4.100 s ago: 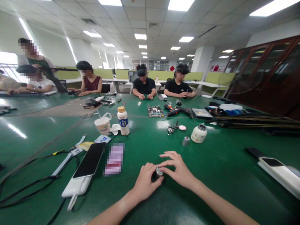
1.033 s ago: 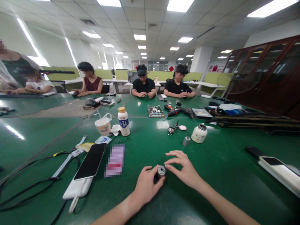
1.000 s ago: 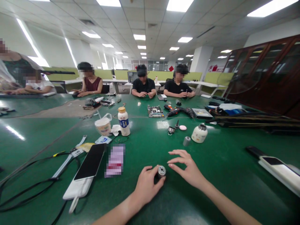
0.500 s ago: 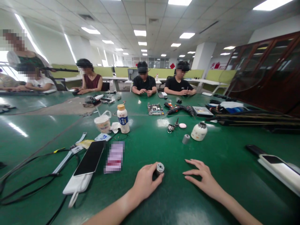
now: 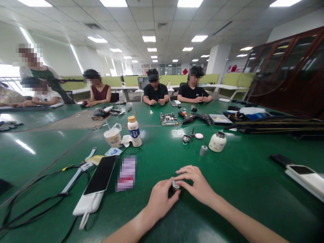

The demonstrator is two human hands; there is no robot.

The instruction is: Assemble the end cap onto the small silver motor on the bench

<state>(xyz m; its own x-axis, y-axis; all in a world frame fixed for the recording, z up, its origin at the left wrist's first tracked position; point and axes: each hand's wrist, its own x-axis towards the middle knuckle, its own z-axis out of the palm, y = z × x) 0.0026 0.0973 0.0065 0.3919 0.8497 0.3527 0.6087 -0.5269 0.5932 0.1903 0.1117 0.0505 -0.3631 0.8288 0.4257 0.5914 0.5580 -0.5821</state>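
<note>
The left hand (image 5: 160,199) has its grip closed round a small metal cylinder (image 5: 175,184), thumb and fingers clamped on its side, low over the green tabletop (image 5: 235,192) just in front of the person. The right hand (image 5: 198,185) pinches the top of it with the fingertips, so that grip is closed on it too. A phone (image 5: 100,175) lies to the left; a grey sleeve (image 5: 203,150), a white jar (image 5: 217,142) and a bottle (image 5: 134,131) stand farther back
</note>
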